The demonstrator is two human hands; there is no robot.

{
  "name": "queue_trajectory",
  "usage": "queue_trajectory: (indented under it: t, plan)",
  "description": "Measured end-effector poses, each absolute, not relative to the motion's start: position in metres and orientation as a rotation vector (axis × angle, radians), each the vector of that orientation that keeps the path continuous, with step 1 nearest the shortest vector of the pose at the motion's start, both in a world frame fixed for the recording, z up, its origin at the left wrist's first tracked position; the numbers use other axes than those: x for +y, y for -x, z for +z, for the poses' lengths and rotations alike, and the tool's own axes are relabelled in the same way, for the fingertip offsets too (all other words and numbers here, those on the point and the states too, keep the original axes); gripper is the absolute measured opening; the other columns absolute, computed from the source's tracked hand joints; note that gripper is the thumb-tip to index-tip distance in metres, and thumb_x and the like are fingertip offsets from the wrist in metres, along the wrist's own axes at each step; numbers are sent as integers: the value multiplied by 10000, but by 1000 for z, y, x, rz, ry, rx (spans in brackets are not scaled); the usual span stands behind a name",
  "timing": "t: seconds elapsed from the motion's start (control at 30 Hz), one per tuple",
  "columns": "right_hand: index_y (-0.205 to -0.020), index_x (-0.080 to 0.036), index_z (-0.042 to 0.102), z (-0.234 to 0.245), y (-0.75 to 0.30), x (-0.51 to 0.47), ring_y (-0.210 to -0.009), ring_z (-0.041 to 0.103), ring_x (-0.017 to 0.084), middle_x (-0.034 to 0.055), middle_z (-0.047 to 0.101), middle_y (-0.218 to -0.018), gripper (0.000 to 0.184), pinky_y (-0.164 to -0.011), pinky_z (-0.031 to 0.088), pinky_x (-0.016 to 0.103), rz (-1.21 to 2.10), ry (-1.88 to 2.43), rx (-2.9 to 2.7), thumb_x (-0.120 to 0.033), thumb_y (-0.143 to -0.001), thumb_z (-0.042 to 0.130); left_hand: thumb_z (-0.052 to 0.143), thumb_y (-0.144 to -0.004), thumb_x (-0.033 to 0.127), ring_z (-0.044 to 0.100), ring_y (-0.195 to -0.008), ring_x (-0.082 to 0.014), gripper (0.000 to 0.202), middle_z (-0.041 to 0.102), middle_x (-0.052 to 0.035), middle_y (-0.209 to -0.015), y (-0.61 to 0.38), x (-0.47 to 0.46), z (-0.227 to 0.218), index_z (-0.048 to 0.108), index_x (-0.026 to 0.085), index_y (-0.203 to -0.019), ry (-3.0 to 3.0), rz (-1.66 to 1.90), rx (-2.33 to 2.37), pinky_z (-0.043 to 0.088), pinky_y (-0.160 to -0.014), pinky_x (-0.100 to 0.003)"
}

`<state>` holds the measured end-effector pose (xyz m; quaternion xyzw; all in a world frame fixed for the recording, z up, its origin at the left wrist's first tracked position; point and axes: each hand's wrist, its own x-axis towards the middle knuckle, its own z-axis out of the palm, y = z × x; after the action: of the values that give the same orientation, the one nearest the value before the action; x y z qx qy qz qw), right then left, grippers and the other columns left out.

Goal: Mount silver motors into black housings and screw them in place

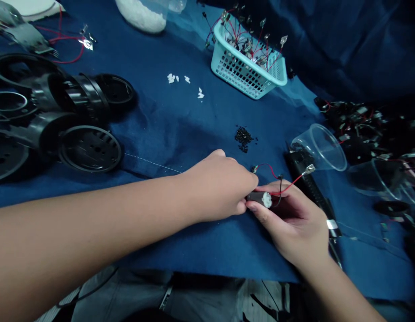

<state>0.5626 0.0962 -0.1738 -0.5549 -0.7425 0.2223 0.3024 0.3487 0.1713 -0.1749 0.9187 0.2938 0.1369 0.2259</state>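
Motor, small and black by the look of it (pixel 257 197), is held just above the blue cloth (pixel 167 127) between both hands, near the cloth's front edge. A white piece (pixel 267 200) is seen at its near end. Red and black leads (pixel 288 184) are attached at the body and run to a metal tab (pixel 308 169); the joints are hidden by the hands.

The left hand (pixel 216 188) is reached across, its left fingers (pixel 249 183) pressed together and pinching one end of the motor. The body is cradled by the right hand (pixel 288 223), with the right fingers (pixel 283 188) curled around it.

Wired pieces are gathered in a light-blue plastic basket (pixel 249 62), and more are heaped in a dark pile (pixel 358 129) at right. Round black plastic housings (pixel 89 148) lie at left, with no leads seen on them. A clear plastic cup (pixel 318 147) lies tipped near a heap of black granules (pixel 243 138); a second cup (pixel 378 179) is beyond it. White grains (pixel 172 78) are scattered above.
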Motion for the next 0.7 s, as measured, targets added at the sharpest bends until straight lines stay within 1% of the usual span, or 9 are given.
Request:
queue_trajectory:
  t: [0.17,0.33,0.5,0.6,0.7]
  plan:
    - [-1115,-308,774,-171,-562,95,-840,673,156,-3,741,-977,226,-727,539,308,586,1492,-1967,-328,-911,869,705,-966,361,711,-913,-286,202,788,-67,-888,-350,172,-175,691,184,-870,-2579,371,774,321,-756,-404]
    - [-1099,-304,774,-170,-560,95,-837,697,155,-1,759,-985,213,-721,556,290,666,1523,-1924,-346,-913,868,716,-958,355,707,-874,-270,191,791,-62,-880,-349,174,-176,694,183,-878,-2580,351,761,334,-758,-389]
    - [-1070,-282,774,-173,-559,99,-803,691,151,10,752,-954,180,-696,558,274,725,1475,-1877,-322,-918,861,667,-991,339,704,-915,-261,167,802,-69,-948,-345,176,-179,713,188,-935,-2620,364,737,353,-781,-374]
    - [-1109,-286,770,-177,-561,99,-874,706,175,26,748,-1018,210,-755,568,306,724,1445,-1875,-296,-918,858,645,-997,309,687,-961,-261,136,793,-62,-1001,-340,178,-178,724,200,-974,-2575,375,699,356,-802,-381]
    - [-1151,-299,759,-180,-563,98,-933,700,188,34,728,-1066,248,-784,558,325,702,1433,-1887,-276,-922,850,640,-944,249,649,-925,-228,74,762,-44,-1024,-336,180,-171,696,205,-964,-2404,398,710,363,-811,-372]
